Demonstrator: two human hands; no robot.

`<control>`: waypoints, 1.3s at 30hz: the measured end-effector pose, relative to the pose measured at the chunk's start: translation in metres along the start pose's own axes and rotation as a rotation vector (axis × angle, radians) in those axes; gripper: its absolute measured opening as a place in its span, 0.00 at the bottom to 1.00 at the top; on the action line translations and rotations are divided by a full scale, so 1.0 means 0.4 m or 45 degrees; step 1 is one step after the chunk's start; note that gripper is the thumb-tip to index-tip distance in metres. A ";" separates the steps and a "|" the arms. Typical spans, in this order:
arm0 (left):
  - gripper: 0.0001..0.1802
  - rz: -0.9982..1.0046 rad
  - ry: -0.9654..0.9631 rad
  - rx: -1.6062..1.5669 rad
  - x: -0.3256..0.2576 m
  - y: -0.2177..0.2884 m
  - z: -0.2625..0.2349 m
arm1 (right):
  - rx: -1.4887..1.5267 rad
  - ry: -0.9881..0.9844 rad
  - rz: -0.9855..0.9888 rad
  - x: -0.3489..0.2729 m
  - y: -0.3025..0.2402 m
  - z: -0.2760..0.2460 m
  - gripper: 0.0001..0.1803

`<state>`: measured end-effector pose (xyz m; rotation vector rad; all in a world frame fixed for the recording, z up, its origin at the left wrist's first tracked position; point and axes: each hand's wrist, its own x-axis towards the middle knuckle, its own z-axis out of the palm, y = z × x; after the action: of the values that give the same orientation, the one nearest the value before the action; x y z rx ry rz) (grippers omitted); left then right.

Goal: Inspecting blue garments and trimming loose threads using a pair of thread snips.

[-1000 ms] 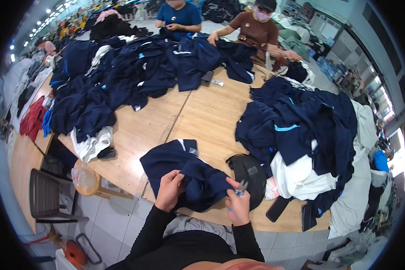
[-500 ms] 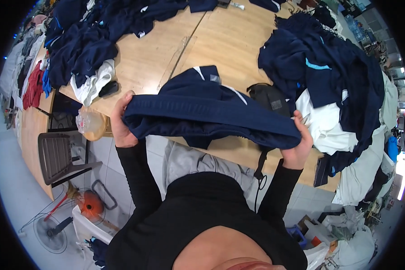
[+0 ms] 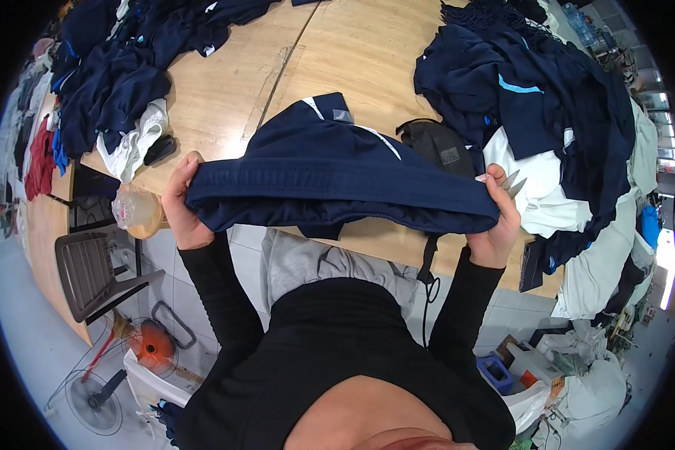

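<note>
A navy garment [image 3: 330, 177] with a wide stitched band and white piping is stretched between my two hands, above the near edge of the table. The open mouth of its band faces me. My left hand [image 3: 186, 201] is closed on the band's left end. My right hand [image 3: 497, 217] grips the right end. Two pointed metal blades of what look like thread snips [image 3: 513, 184] stick out beside my right fingers; their handle is hidden in the hand. Behind the garment, to the right, a black pouch [image 3: 446, 150] with a grey patch lies on the table.
The wooden table [image 3: 360, 60] bears navy garments [image 3: 101, 105] at the left and a larger navy pile [image 3: 532, 97] with white cloth [image 3: 532, 187] at the right. A plastic cup [image 3: 135, 208] stands left. A grey chair [image 3: 90, 270] and an orange-centred fan [image 3: 152, 347] are lower left.
The garment's band is stretched straighter and has shifted slightly left with my left hand. The snips' blades now show clearly by my right fingers. The whole view has shifted a little.
</note>
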<state>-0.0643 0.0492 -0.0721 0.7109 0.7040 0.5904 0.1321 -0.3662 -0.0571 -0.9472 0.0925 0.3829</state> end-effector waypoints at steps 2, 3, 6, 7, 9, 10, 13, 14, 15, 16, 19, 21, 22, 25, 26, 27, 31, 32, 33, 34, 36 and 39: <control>0.12 -0.018 -0.067 -0.014 0.012 -0.003 -0.027 | -0.015 0.010 0.003 0.000 0.001 0.009 0.12; 0.11 -0.032 -0.137 -0.031 0.019 -0.003 -0.041 | -0.029 0.017 0.002 0.002 -0.001 0.014 0.11; 0.09 -0.067 -0.333 -0.056 0.026 -0.006 -0.067 | -0.023 -0.025 0.012 0.006 -0.008 0.018 0.11; 0.09 -0.068 -0.333 -0.055 0.029 -0.009 -0.068 | -0.023 -0.023 0.012 0.011 -0.006 0.021 0.11; 0.10 -0.103 -0.318 -0.084 0.029 -0.017 -0.053 | -0.013 -0.057 0.018 0.018 -0.005 0.030 0.10; 0.10 -0.104 -0.321 -0.083 0.025 -0.018 -0.039 | -0.012 -0.056 0.015 0.019 -0.007 0.036 0.10; 0.10 -0.070 -0.141 -0.029 0.021 -0.019 -0.009 | 0.014 -0.105 0.071 0.024 -0.013 0.056 0.10; 0.09 -0.025 -0.152 -0.015 0.023 -0.022 -0.009 | 0.021 -0.106 0.066 0.028 -0.014 0.063 0.10; 0.09 0.020 -0.164 -0.002 0.022 -0.024 -0.010 | 0.027 -0.107 0.060 0.031 -0.016 0.068 0.09; 0.09 0.025 -0.172 -0.003 0.019 -0.019 -0.012 | 0.029 -0.111 0.051 0.034 -0.020 0.073 0.09; 0.07 0.166 -0.444 0.218 0.003 -0.003 -0.019 | 0.042 -0.193 0.022 0.037 -0.034 0.095 0.09; 0.05 0.149 -0.432 0.590 -0.001 -0.013 -0.015 | 0.008 -0.301 -0.029 0.028 -0.033 0.137 0.09; 0.03 0.183 -0.438 0.825 0.007 -0.030 0.002 | -0.084 -0.244 -0.099 0.026 -0.019 0.165 0.10; 0.27 0.547 -0.785 1.324 0.019 -0.081 0.068 | -0.416 -0.230 -0.081 0.019 0.018 0.188 0.10; 0.30 0.619 -0.865 1.341 0.006 -0.098 0.104 | -0.458 -0.337 -0.009 0.017 0.030 0.196 0.09; 0.35 0.671 -0.991 1.223 -0.004 -0.124 0.138 | -0.477 -0.444 0.009 0.011 0.042 0.214 0.09; 0.21 0.787 -1.177 1.195 -0.051 -0.204 0.222 | -0.486 -0.616 0.246 -0.028 0.052 0.254 0.10; 0.21 0.802 -1.176 1.192 -0.053 -0.200 0.230 | -0.486 -0.623 0.243 -0.030 0.047 0.252 0.10; 0.13 0.735 -1.294 1.323 -0.049 -0.193 0.236 | -0.487 -0.633 0.234 -0.026 0.042 0.249 0.10; 0.09 0.657 -1.409 1.454 -0.049 -0.189 0.239 | -0.495 -0.584 0.187 -0.024 0.037 0.241 0.09; 0.18 0.430 -1.501 1.106 -0.056 -0.185 0.230 | -0.586 -0.483 0.075 -0.006 0.027 0.204 0.09; 0.19 -0.109 -1.189 0.490 -0.049 -0.182 0.195 | -0.960 -0.236 -0.277 0.034 0.050 0.178 0.06</control>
<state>-0.0010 -0.0389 -0.0762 1.1860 -0.0381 -0.0044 0.1313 -0.2944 -0.0341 -1.6404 -0.3462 0.3019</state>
